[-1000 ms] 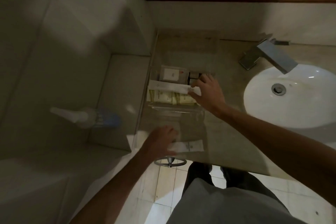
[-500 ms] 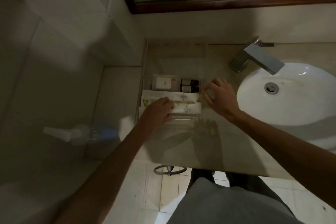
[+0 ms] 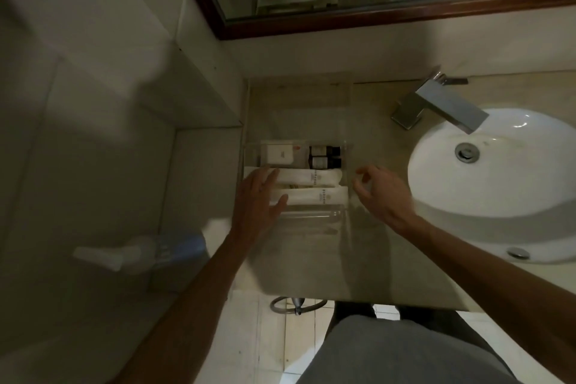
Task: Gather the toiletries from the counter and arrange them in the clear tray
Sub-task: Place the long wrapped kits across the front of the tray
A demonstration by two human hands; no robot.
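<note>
The clear tray point(image 3: 314, 216) sits on the counter's left end against the side wall. Inside lie a white square box point(image 3: 61, 153), two small dark bottles point(image 3: 324, 156), a white tube point(image 3: 311, 178) and, nearest me, a second white tube point(image 3: 314, 196). My left hand point(image 3: 258, 199) hovers over the tray's left end with fingers spread, holding nothing; its thumb lies against the near tube's left end. My right hand point(image 3: 378, 193) hangs just right of the tray, fingers loosely curled and apart, with nothing in it.
A square chrome faucet point(image 3: 439, 106) and a white basin point(image 3: 498, 184) are to the right. A wood-framed mirror point(image 3: 358, 19) hangs behind. A blue spray bottle point(image 3: 146, 251) stands on the low ledge at the left. The counter's front edge point(image 3: 343, 296) is near my body.
My left hand has let go of the white tube, which now lies in the tray's near row, and has opened. My right hand has drifted slightly right of the tray.
</note>
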